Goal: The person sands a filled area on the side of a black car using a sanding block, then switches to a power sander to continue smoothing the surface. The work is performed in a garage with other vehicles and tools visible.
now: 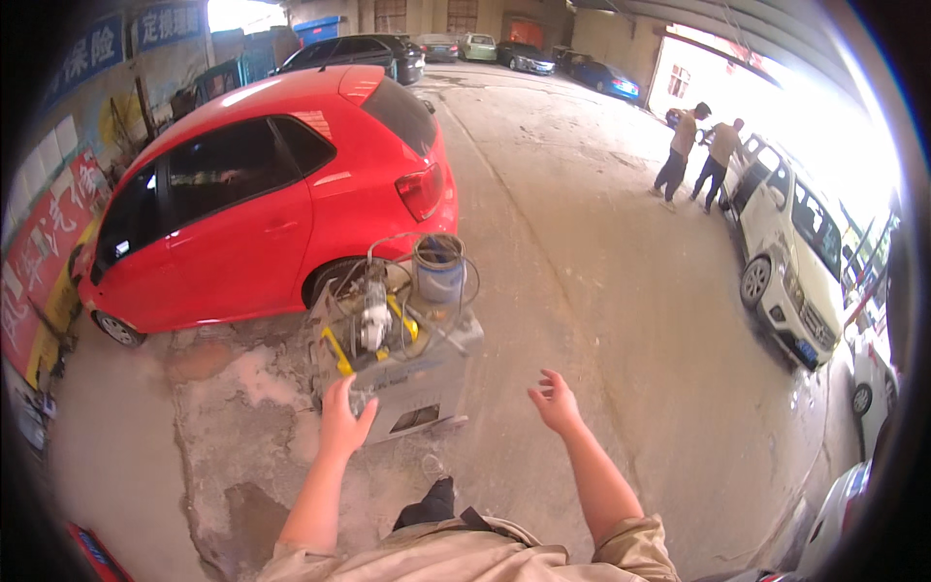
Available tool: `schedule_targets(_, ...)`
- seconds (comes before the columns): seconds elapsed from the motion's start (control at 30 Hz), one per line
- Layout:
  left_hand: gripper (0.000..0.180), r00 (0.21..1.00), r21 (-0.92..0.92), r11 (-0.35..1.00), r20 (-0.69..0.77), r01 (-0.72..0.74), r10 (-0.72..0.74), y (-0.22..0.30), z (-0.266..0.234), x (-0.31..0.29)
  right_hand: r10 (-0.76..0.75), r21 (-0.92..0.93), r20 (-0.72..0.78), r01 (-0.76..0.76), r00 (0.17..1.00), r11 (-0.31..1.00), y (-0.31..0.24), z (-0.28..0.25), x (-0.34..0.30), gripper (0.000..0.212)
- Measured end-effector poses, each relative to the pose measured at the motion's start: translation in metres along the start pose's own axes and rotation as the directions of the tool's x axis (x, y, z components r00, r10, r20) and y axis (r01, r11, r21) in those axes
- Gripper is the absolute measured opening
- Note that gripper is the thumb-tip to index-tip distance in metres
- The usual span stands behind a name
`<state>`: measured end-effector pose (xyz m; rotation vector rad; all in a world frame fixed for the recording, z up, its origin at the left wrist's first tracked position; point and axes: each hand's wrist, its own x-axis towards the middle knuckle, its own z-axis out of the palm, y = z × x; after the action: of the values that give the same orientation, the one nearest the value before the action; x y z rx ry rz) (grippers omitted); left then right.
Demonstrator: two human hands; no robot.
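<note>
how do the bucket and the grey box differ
The bucket is round, while the box has straight sides and corners. The bucket is much smaller than the box. The bucket's open top faces up; the box shows a dark rectangular patch on its near side. Both sit beside the red car.

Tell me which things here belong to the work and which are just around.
Likely the work's, being nearest the empty left hand and right hand:
box
white device on it
bucket on it

Seemingly just around:
red car (close by, so unsure)
white car
blue car
</note>
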<state>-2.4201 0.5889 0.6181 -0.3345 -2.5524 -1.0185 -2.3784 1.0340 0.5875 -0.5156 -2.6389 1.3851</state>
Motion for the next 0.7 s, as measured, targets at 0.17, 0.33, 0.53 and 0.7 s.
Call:
schedule_targets(0.17, 0.078, 0.993, 0.400, 0.916, 0.096, 0.019, -0.062, 0.012, 0.074, 0.189, -0.086, -0.025, 0.013, 0.087, 0.996, 0.996, -0.095, 0.062, 0.133, 0.086)
schedule_targets(0.33, 0.107, 0.784, 0.650, 0.741, 0.367, 0.170, -0.501, 0.005, 0.118, 0.265, -0.230, -0.313, -0.097, 0.189, 0.968, 0.931, -0.151, 0.110, 0.236, 0.097)
schedule_targets(0.53, 0.119, 0.669, 0.667, 0.639, 0.277, 0.383, -0.690, -0.018, 0.144, 0.285, -0.107, -0.357, 0.127, 0.146, 0.986, 0.923, -0.164, 0.123, 0.312, 0.068)
schedule_targets(0.7, 0.117, 0.575, 0.577, 0.575, 0.210, 0.580, -0.791, -0.023, 0.150, 0.290, -0.182, -0.281, 0.219, 0.241, 0.958, 0.929, -0.164, 0.117, 0.347, 0.032)
